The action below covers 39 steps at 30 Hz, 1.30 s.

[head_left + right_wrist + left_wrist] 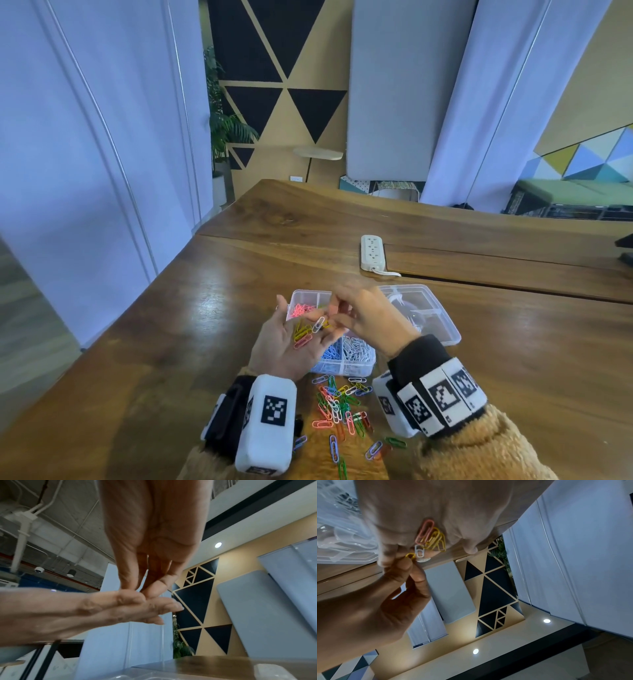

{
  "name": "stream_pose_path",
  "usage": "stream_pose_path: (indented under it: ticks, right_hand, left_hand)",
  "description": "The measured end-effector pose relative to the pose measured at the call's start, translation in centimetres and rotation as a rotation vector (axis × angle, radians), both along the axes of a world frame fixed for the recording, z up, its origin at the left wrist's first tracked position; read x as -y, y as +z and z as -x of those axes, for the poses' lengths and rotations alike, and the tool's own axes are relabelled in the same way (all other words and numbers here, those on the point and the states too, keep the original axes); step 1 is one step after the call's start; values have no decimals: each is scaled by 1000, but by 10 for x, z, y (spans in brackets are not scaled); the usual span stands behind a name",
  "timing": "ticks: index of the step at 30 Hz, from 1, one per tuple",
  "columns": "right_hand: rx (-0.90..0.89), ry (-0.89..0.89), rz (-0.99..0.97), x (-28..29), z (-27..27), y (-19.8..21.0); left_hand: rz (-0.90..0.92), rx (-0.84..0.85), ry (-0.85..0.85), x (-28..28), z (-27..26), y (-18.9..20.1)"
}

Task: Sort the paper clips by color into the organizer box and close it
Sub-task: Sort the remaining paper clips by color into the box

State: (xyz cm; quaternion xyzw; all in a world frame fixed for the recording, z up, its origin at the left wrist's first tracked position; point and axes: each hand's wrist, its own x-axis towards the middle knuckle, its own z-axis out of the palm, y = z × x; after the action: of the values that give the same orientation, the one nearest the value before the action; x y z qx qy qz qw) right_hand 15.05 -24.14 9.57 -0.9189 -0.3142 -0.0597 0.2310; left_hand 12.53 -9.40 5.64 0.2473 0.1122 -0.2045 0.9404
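While the head view looks down at lower centre, the left hand (286, 337) lies palm up over the organizer box (346, 359), fingers relaxed, carrying yellow clips (301, 330), a pink clip (303, 341) and a white clip (318, 324). Right hand (368, 317) reaches in from the right, grip closed at the left fingertips. Loose clips (342, 407) scatter on the tabletop (171, 342) below the box; lid (424, 311) open to its right. Power strip (372, 253) above.

Left wrist view: right hand's fingers (418, 574) pinch one yellow clip (410, 555), centre left.

Right wrist view: right fingertips (154, 588) meet on the left hand's fingers; clip hidden.
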Motion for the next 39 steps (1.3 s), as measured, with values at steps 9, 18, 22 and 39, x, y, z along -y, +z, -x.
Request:
stream_pose_path:
  ticks: [9,18,22,39]
  right_hand:
    - [20,-46,-108,12,20,-23]
    - [99,-22,-310,10,34,-25]
    - [89,26,-237,-1,38,-28]
    - [16,116,-111,-1,41,-26]
  left_hand:
    - [-13,9,-114,6,3,-11]
    - [-83,366,-257,-1,-2,-29]
    - [-55,278,-287,6,4,-37]
    - [-268,133,-186,8,1,-27]
